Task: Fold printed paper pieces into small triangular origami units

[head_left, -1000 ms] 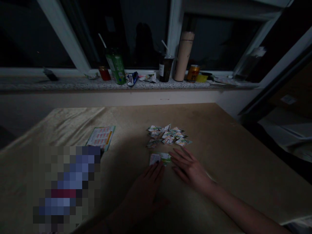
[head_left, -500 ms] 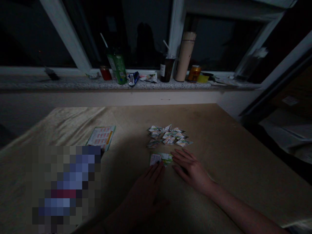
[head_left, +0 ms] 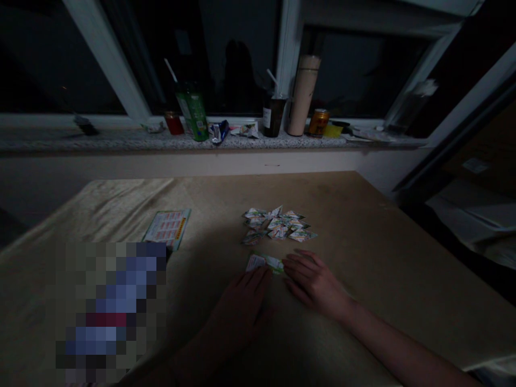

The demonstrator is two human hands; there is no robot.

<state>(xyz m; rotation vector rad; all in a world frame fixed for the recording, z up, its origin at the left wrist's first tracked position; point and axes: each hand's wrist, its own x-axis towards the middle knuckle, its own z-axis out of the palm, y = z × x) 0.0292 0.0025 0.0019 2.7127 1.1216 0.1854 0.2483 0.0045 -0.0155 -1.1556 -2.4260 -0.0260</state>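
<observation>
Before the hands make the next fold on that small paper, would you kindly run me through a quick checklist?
1. Left hand fingertips on the small paper: ok.
2. Right hand at the paper's right edge, pressed flat: ok.
3. Paper lies flat on the table: cannot tell, too dark.
4. Pile of folded pieces sits apart, beyond the paper: ok.
5. Printed sheet lies away to the left: ok.
6. Light good enough to see the creases: not ok, the scene is dim.

Two bare forearms, left hand (head_left: 242,309) and right hand (head_left: 316,282) ungloved, ringless
</observation>
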